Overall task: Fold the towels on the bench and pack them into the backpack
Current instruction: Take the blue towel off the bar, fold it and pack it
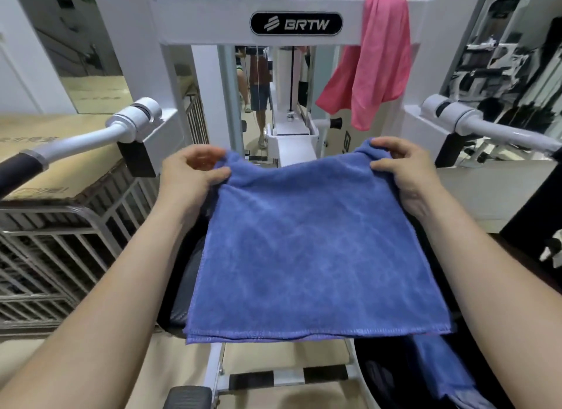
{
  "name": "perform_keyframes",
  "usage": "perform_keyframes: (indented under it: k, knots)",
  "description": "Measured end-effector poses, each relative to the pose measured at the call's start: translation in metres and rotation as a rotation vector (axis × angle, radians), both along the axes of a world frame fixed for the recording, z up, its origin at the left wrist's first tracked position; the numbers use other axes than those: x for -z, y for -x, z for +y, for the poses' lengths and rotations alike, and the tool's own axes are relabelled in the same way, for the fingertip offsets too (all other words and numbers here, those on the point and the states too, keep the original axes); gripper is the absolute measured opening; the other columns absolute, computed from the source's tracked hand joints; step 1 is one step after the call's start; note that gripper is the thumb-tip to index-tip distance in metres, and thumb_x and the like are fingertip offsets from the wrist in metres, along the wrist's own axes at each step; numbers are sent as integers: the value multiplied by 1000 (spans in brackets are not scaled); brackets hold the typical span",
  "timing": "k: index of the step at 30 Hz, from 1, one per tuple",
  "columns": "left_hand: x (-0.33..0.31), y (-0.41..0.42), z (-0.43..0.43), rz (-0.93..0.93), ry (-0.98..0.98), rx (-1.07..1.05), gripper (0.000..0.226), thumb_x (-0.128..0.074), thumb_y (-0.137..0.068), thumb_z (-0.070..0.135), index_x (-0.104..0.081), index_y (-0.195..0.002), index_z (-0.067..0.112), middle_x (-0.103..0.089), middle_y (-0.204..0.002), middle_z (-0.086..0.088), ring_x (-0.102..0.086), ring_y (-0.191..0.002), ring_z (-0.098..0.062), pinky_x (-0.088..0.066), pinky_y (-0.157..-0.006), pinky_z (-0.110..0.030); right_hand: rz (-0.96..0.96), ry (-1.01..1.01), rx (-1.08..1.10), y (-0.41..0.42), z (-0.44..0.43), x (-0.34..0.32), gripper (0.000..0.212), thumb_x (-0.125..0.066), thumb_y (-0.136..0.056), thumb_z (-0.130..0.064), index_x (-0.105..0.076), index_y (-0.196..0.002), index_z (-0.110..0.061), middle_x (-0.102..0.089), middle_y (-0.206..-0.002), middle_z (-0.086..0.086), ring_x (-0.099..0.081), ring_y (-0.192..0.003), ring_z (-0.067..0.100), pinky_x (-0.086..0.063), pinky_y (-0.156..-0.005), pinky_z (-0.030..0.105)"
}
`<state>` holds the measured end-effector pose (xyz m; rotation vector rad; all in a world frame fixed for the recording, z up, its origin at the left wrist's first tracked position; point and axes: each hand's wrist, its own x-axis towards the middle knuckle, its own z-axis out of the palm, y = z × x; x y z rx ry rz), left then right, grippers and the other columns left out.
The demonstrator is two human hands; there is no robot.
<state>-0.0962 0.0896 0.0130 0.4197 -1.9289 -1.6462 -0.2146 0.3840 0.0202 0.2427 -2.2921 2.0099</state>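
Blue towel [313, 241] in 2 hands [191, 168] [407, 171]; 1 pink towel [380, 58].

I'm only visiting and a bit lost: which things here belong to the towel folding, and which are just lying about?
Part of the job: blue towel, pinched by left hand and right hand; pink towel, probably; bench.

Just lying about: cardboard boxes; metal racks; machine handle.
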Motion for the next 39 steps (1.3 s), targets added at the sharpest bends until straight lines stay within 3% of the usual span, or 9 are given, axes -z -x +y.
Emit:
perform_keyframes:
  k: [4,8,13,16,20,24,29,34,39]
  knots:
    - [9,16,-9,-198,149,-72,52,-66,-78,-4,-57,-123,20,-59,-90,0,-57,-72,-16,-50,-54,-21,-240,152,-28,16,-2,1,26,-67,-81,0,-63,-99,-17,-64,-87,2,-61,-77,13,-51,-58,20]
    - [0,46,-11,-489,547,-107,65,-70,-82,37,-47,-135,8,-56,-130,-9,-55,-117,-28,-42,-89,-31,-245,-149,25,34,-9,-6,41,-76,-77,-7,-62,-115,-12,-64,-91,5,-61,-80,16,-52,-72,29]
    - [-2,72,-14,-719,798,-54,41,-61,-85,47,-62,-72,7,-64,-87,-13,-56,-79,-30,-39,-67,-32,-169,-338,100,47,-15,-9,12,-63,-84,-2,-72,-88,-10,-63,-75,3,-57,-69,15,-44,-55,23]
    - [-3,78,-17,-653,664,-10,34,-68,-84,35,-56,-61,12,-57,-70,-5,-54,-76,-26,-38,-69,-30,-155,-385,102,55,-7,-3,17,-63,-85,-5,-71,-74,-14,-66,-76,1,-59,-73,15,-44,-58,23]
    - [-1,76,-23,-465,478,4,26,-76,-78,18,-53,-66,16,-56,-66,-1,-52,-69,-20,-40,-63,-28,-270,-420,-181,60,11,-13,11,-76,-78,-6,-72,-89,-6,-68,-84,9,-58,-79,19,-46,-69,27]
    - [-4,65,-32,-374,278,37,14,-77,-78,7,-68,-88,12,-65,-84,-8,-57,-71,-18,-49,-72,-28,-232,-805,-354,63,16,-26,17,-76,-76,-2,-75,-92,-9,-72,-88,9,-61,-84,20,-50,-79,31]
    - [-6,62,-28,-403,369,23,17,-72,-83,7,-73,-99,10,-67,-88,-5,-58,-72,-11,-47,-73,-26,219,-814,-37,65,0,-20,26,-60,-78,2,-63,-69,-22,-63,-72,-2,-58,-65,14,-49,-65,28]
    - [-8,62,-27,-446,431,-9,18,-69,-84,6,-73,-101,11,-70,-99,-9,-60,-83,-17,-47,-79,-29,-194,-398,-217,66,5,-11,22,-64,-80,13,-64,-75,-8,-59,-73,9,-58,-60,15,-52,-50,17]
    - [-8,66,-19,-442,736,-59,17,-63,-88,10,-75,-101,12,-70,-101,-10,-58,-91,-21,-40,-79,-27,-57,-709,-74,70,3,-14,14,-67,-80,-2,-75,-75,-12,-73,-78,12,-69,-70,24,-61,-73,37]
